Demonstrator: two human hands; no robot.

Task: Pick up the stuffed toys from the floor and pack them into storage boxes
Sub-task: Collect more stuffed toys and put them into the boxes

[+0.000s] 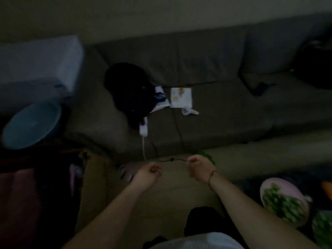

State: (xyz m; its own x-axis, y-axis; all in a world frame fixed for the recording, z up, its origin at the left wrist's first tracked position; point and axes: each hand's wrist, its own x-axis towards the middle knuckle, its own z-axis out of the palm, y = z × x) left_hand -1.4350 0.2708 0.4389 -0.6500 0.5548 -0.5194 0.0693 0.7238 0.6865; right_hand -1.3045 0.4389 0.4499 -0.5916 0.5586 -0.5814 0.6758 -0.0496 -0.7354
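Beside the sofa (197,123), pink-green stuffed toy (283,202).

The view is dark and blurred. Both hands, left (150,172) and right (198,166), are curled above a cardboard box (161,191), with a thin black cord (172,159) between them. Behind stands a sofa (206,126); a pink-green toy (283,202) lies right.

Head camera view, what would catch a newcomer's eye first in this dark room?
Probably the two hands, left hand and right hand, curled low in the middle with a thin dark cord stretched between them. Next, the pink and green stuffed toy on the floor at lower right. Behind them, white papers stand out on the dim sofa.
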